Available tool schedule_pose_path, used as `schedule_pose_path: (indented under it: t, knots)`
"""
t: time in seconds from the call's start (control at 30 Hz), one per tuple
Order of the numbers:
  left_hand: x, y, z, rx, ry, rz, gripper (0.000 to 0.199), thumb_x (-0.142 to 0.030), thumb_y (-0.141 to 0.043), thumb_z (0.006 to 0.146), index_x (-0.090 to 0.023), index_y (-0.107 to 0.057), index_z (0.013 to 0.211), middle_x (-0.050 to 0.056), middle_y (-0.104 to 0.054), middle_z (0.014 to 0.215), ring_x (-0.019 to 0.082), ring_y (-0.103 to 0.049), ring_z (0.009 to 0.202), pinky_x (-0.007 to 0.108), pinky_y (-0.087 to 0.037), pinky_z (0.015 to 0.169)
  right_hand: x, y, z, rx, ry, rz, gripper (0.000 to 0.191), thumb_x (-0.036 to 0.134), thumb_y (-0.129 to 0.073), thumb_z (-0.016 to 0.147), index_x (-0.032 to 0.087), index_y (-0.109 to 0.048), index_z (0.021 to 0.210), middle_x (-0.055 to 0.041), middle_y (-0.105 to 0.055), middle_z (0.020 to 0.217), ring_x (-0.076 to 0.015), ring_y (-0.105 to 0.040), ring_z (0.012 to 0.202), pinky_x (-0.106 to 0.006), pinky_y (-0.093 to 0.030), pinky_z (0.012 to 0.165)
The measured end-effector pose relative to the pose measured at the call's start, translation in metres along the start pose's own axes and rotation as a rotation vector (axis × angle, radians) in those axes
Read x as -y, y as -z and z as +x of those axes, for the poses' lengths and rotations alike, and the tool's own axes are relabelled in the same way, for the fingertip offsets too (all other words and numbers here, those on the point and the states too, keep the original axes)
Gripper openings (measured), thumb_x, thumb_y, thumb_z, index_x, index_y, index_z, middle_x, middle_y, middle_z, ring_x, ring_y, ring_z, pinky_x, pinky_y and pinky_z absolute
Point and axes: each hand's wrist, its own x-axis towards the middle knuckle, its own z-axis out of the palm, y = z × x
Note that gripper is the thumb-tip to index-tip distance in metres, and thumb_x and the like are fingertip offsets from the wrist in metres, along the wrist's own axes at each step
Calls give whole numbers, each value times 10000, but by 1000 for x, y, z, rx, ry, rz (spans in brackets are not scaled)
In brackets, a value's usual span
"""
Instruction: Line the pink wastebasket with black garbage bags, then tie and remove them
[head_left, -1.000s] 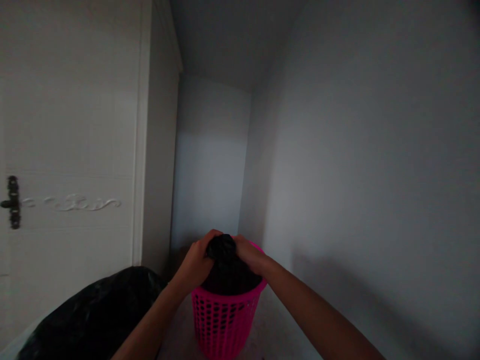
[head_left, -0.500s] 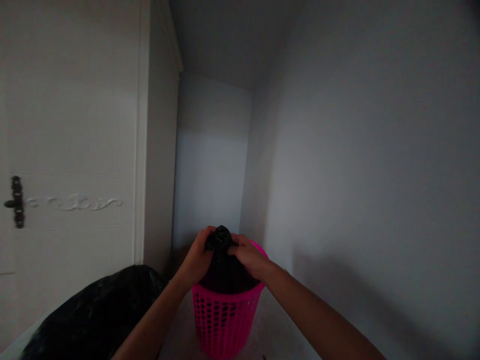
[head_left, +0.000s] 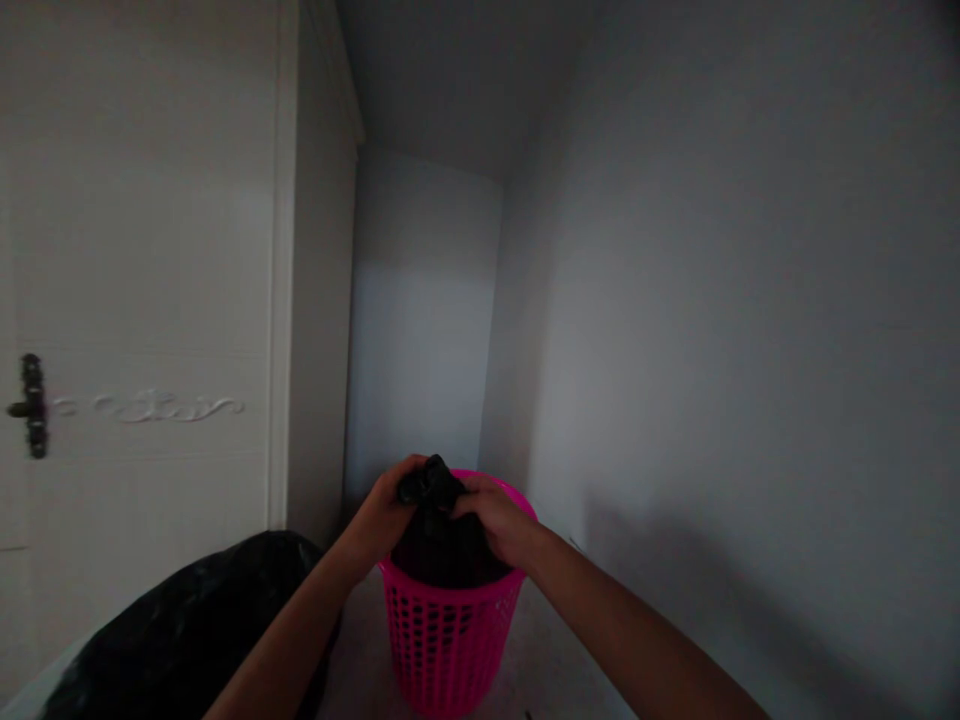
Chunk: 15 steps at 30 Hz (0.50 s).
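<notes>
A bright pink perforated basket (head_left: 450,650) stands upright on the floor in front of me. Inside it sits a black plastic bag (head_left: 446,545), its gathered top bunched up above the rim. My left hand (head_left: 384,515) is closed on the left side of that bunched top. From the right, my right hand (head_left: 495,515) pinches the same gathered plastic, thumb and fingers pressed together. Dark shapes of the bag show through the basket's holes. The basket's lower contents are hidden.
A large full black bag (head_left: 187,620) lies at the lower left beside my left forearm. Behind it rises a white cabinet (head_left: 150,250) with a dark handle (head_left: 34,405). A pale wall (head_left: 712,350) runs along the right side.
My left hand has shifted slightly left and down, and the bunched bag top now leans left with a twisted, knot-like shape. The right hand stays nearly in place.
</notes>
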Motion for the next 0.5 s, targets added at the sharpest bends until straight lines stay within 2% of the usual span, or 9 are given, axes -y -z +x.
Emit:
schedule_pose_path:
  t: [0.17, 0.23, 0.37, 0.5]
  knots:
    - [2, -5, -2, -129, 19, 14, 187, -259, -652, 748, -214, -665, 929, -18, -701, 837, 179, -627, 826, 288, -496, 782, 3, 4, -2, -10, 67, -312, 259, 288, -751, 653, 190, -776, 891, -10, -749, 784, -213, -656, 762, -357, -484, 796]
    - [3, -8, -1, -171, 64, 7, 190, -323, -662, 770, -214, -652, 925, -25, -680, 801, 177, -619, 788, 292, -498, 754, 3, 5, -3, -79, 215, -535, 257, 295, -770, 703, 205, -757, 943, -25, -743, 891, -227, -650, 853, -372, -492, 837]
    - [3, -12, 3, -188, 201, -48, 321, -486, -704, 769, -203, -666, 914, -16, -685, 771, 189, -630, 746, 310, -509, 713, 6, 3, -10, -294, 617, -1031, 391, 156, -736, 731, 204, -684, 1116, -87, -680, 1124, -261, -606, 1047, -430, -506, 957]
    - [-10, -14, 3, -197, 264, -138, 447, -547, -775, 718, -185, -717, 973, 9, -748, 828, 229, -687, 842, 346, -546, 804, 10, 1, -19, -337, 812, -1280, 537, 143, -683, 840, 213, -592, 1364, -141, -627, 1308, -303, -570, 1223, -491, -495, 1045]
